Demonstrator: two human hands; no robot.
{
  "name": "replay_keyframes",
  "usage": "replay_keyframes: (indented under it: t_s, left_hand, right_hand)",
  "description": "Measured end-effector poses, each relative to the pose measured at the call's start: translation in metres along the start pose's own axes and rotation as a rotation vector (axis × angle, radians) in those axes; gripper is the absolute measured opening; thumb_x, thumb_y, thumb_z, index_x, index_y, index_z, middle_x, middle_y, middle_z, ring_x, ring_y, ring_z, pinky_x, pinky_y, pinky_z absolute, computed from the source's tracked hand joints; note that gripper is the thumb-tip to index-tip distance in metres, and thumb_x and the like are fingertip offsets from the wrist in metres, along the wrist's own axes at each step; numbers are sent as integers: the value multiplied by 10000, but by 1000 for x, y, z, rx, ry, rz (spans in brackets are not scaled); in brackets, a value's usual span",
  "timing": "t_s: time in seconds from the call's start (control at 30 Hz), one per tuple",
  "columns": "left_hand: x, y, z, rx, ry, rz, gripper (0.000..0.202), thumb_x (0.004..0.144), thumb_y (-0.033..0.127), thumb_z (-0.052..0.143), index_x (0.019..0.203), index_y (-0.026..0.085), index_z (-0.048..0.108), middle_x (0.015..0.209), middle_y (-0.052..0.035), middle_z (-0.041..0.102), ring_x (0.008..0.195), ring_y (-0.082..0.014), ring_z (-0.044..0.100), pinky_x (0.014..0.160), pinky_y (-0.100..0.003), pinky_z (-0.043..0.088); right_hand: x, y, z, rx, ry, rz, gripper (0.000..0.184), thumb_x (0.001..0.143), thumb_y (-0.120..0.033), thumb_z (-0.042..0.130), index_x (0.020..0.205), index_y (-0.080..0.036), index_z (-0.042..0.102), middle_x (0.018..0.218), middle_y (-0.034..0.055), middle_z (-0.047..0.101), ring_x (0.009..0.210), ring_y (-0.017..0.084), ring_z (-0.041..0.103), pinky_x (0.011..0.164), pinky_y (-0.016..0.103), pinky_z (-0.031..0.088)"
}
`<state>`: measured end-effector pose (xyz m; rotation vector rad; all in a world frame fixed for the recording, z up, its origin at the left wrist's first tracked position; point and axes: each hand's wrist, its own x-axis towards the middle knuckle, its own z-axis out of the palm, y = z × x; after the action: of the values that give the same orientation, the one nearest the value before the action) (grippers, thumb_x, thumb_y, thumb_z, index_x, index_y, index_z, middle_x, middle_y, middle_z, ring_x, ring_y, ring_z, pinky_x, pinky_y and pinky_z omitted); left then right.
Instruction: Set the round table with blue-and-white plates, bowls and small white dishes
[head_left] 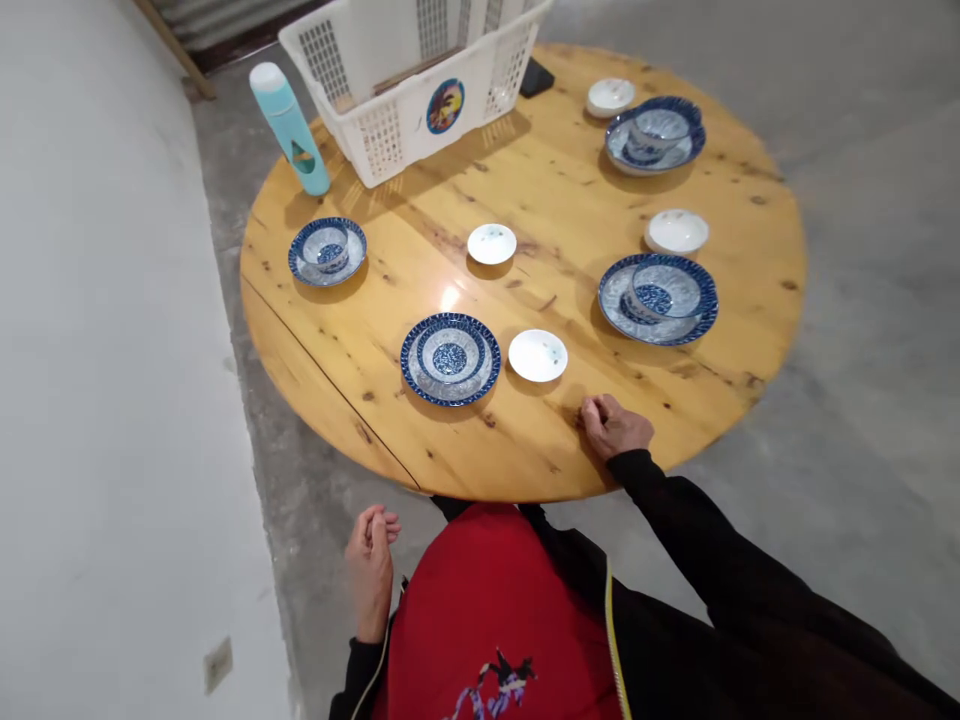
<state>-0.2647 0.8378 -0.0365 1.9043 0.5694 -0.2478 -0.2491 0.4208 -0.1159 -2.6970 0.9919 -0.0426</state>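
I stand at the near edge of a round wooden table (420, 250). My right hand (613, 426) rests on the tabletop close to the near edge, its fingers curled in with nothing visible in them. The nearest thing to it is a small white saucer (538, 355), beside a blue patterned plate with a bowl (450, 358). My left hand (370, 560) hangs below the table edge by my red apron, fingers loosely curled, holding nothing that I can see.
Three more blue plate-and-bowl sets (328, 250) (658, 297) (655, 133) and three white saucers (492, 243) (676, 231) (610, 96) lie around the table. A white basket (390, 120), a teal bottle (289, 125) and a dark object (537, 77) stand at the far side. A white wall (90, 350) is at the left.
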Motion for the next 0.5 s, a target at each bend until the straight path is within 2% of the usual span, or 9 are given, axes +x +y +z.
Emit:
replay_keyframes:
  t_s: [0.13, 0.27, 0.4, 0.5]
  left_hand:
    - [35, 27, -6, 35, -51, 50, 452, 880, 611, 590, 1014, 188, 675, 891, -68, 744, 766, -185, 713, 737, -320, 593]
    - [60, 42, -8, 34, -86, 81, 399, 906, 567, 577, 1012, 194, 673, 896, -64, 745, 775, -183, 714, 740, -315, 590]
    - [77, 52, -3, 2, -145, 97, 372, 899, 534, 587, 992, 184, 672, 872, -63, 740, 756, -173, 709, 729, -306, 586]
    - [90, 61, 6, -22, -220, 113, 347, 890, 511, 594, 958, 181, 678, 841, -58, 730, 726, -161, 695, 707, -289, 578]
  right_hand:
    - [-1, -7, 2, -3, 53, 97, 325, 960, -384, 502, 830, -165, 704, 555, -10, 388, 552, 139, 223, 586, 284, 162]
    - [1, -13, 0, 16, 54, 186, 284, 955, -352, 519, 810, -174, 686, 567, -18, 366, 560, 138, 205, 595, 294, 170]
    - [1, -20, -3, 45, 49, 262, 271, 956, -332, 522, 788, -179, 671, 602, -1, 423, 575, 147, 277, 611, 304, 188]
    - [0, -22, -4, 77, 101, 301, 274, 938, -333, 527, 737, -186, 642, 620, 19, 475, 582, 164, 366, 611, 312, 216]
